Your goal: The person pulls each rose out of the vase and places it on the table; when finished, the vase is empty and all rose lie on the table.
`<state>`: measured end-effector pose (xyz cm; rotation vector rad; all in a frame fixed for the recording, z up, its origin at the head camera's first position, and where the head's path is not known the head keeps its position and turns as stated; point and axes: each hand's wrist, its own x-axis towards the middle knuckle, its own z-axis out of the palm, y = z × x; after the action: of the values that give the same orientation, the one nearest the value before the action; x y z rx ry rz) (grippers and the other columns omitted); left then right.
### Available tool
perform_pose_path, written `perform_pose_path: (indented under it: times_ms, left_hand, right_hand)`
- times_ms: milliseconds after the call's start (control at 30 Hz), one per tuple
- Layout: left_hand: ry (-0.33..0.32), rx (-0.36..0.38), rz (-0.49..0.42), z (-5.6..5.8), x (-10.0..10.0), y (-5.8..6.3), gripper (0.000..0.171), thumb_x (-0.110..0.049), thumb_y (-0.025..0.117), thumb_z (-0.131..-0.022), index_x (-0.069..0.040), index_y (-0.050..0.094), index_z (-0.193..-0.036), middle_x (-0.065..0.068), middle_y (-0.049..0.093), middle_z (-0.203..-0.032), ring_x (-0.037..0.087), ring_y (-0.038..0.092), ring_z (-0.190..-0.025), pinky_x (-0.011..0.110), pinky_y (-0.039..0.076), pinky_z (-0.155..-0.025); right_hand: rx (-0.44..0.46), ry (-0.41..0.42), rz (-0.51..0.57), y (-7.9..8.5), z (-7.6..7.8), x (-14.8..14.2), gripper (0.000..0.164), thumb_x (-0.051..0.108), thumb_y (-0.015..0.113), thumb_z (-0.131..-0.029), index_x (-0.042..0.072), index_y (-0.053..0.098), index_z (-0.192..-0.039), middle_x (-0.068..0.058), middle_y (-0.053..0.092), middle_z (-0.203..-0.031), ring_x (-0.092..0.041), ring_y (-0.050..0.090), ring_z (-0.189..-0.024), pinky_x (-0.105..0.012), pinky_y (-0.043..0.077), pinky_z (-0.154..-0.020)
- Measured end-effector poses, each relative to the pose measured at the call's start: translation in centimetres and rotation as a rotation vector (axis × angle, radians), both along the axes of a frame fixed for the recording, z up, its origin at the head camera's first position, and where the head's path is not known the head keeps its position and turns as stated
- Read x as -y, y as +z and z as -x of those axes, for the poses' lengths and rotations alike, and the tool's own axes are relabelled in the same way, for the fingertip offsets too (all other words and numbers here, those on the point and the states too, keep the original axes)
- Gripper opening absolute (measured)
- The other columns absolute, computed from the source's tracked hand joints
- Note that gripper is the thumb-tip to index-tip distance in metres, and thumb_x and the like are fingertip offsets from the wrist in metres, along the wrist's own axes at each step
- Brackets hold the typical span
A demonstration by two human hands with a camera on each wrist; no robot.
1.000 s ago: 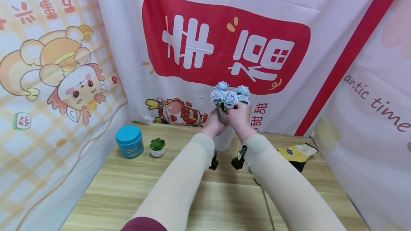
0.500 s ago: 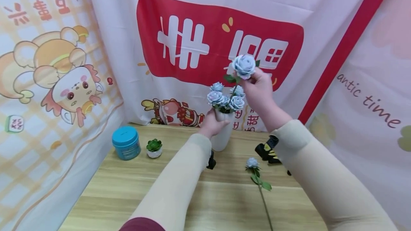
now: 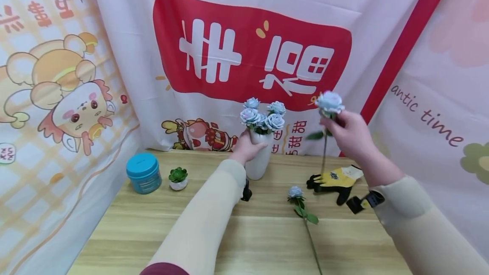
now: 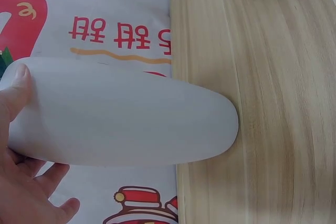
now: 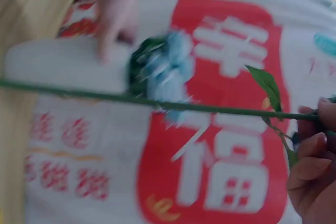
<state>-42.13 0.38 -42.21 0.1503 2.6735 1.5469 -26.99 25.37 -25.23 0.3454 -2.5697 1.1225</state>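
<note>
A white vase stands upright near the table's back edge, with several pale blue roses in its mouth. My left hand grips it just below the rim; the left wrist view shows the thumb on one side of the vase and fingers at the other. Off to the right, my right hand pinches a single blue rose right under its bloom. Its long green stem crosses the right wrist view, a leaf beside the fingers. Another blue rose lies on the table, stem pointing toward me.
A yellow and black glove lies on the right part of the wooden table. To the left are a blue lidded jar and a small potted succulent. Printed cloth hangs behind and at both sides.
My right hand was at the vase's mouth beside my left, then rose with one rose and moved right, away from the vase. My left hand has stayed on the vase.
</note>
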Motion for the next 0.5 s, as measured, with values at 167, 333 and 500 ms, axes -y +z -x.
perform_pose_path:
  times_ms: [167, 333, 500]
  left_hand:
    - [-0.006, -0.024, -0.010, -0.7, 0.2, 0.3, 0.094, -0.042, 0.074, -0.088, -0.017, 0.017, -0.159, 0.010, 0.029, -0.158, 0.030, 0.034, -0.140, 0.051, 0.032, -0.111]
    - [-0.006, -0.037, -0.017, -0.8, 0.1, 0.3, 0.093, -0.040, 0.075, -0.088, -0.017, 0.018, -0.158, 0.010, 0.031, -0.157, 0.030, 0.035, -0.139, 0.050, 0.033, -0.110]
    - [0.006, -0.027, 0.002, -0.1, -0.3, -0.1, 0.095, -0.042, 0.076, -0.087, -0.017, 0.019, -0.158, 0.010, 0.032, -0.156, 0.028, 0.036, -0.138, 0.048, 0.033, -0.110]
  right_hand:
    - [0.284, 0.096, -0.159, -8.5, 1.3, -5.0, 0.024, 0.020, 0.057, -0.101, -0.003, 0.064, -0.099, -0.017, 0.064, -0.088, -0.024, 0.056, -0.073, -0.038, 0.051, -0.064]
    - [0.486, 0.073, -0.170, -17.9, 1.9, -8.4, 0.019, 0.007, 0.059, -0.097, 0.001, 0.053, -0.080, -0.005, 0.048, -0.067, -0.017, 0.044, -0.057, -0.032, 0.040, -0.053]
    - [0.561, -0.092, -0.128, -25.0, 2.4, -10.9, 0.045, 0.005, 0.066, -0.091, 0.013, 0.035, -0.059, 0.002, 0.029, -0.054, -0.013, 0.030, -0.049, -0.030, 0.033, -0.051]
